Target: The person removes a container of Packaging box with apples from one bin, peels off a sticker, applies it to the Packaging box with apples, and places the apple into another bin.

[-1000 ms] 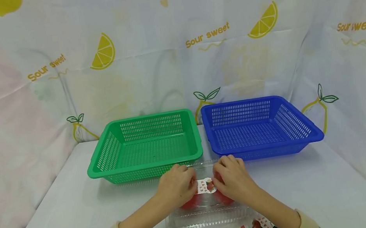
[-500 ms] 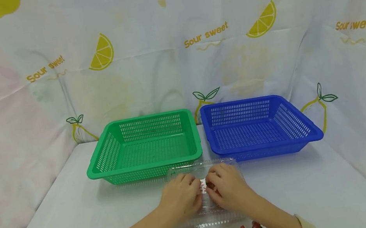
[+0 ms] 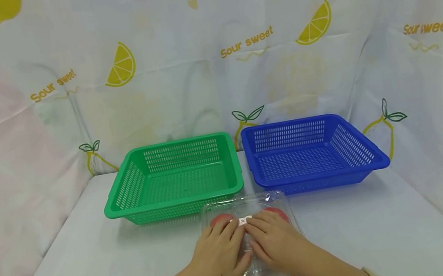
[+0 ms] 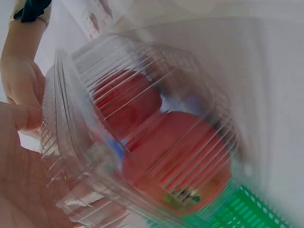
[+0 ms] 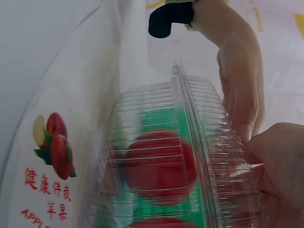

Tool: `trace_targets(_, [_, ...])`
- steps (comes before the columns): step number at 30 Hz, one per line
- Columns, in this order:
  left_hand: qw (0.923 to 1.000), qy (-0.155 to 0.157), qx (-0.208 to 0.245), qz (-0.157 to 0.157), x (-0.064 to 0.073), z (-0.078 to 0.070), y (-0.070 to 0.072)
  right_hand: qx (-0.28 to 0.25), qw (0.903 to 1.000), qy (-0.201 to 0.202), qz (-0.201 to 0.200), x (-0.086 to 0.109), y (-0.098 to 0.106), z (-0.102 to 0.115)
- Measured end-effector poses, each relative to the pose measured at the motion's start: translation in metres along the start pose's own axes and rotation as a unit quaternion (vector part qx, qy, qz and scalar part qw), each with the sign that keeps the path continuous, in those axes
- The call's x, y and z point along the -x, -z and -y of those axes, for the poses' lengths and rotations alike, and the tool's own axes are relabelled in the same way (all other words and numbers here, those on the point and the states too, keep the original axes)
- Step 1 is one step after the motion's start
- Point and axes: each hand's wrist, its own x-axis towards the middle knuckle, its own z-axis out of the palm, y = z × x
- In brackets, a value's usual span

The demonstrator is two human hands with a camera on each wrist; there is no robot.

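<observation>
A clear plastic clamshell box [image 3: 257, 203] sits on the table before me, its lid down. Red apples [image 4: 178, 159] show through its ribbed wall in both wrist views. On top of the lid is a small white label [image 3: 243, 220], partly hidden by fingertips. My left hand [image 3: 218, 257] lies over the lid's left half, fingers extended and touching the label's left end. From the other side my right hand [image 3: 278, 246] rests on the lid, its fingertips at the label's right end. The two hands nearly meet at the middle.
Behind the box stand a green basket [image 3: 175, 205] on the left and a blue basket [image 3: 321, 174] on the right. A sheet of printed labels [image 5: 47, 185] with apple pictures lies close in front of the box. Printed cloth [image 3: 181, 96] hangs behind the baskets.
Both hands have come inward and then down toward me over the lid, their fingers straightening onto the label. The box's far edge and the fruit are now more exposed.
</observation>
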Motion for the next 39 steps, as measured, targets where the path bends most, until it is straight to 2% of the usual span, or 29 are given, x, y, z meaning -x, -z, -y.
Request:
trace_targets(4, [0.9997,0.005,0.0,0.024,0.005,-0.002,-0.001,0.011,0.999,-0.019,0.04,0.006,0.001,0.004])
trace_targets(9, [0.9994,0.01,0.004,0.032,0.007,-0.004,-0.002,0.008,0.9972,-0.04,0.063,0.009,0.0,0.006])
trace_targets(14, [0.9993,0.012,0.006,0.035,0.01,-0.004,-0.005,0.009,0.9982,-0.037,0.046,0.011,-0.002,0.006])
trace_targets(21, [0.9997,0.015,0.008,0.02,0.012,-0.002,-0.007,0.014,0.9992,-0.03,0.022,0.013,-0.004,0.003])
trace_targets(30, [0.9997,0.017,0.005,0.018,0.016,-0.001,-0.006,0.006,0.9984,-0.04,0.039,0.015,0.0,0.002])
trace_targets(39, [0.9998,0.019,0.004,-0.002,0.021,0.004,-0.004,-0.001,0.9986,-0.05,0.017,0.021,0.002,-0.001])
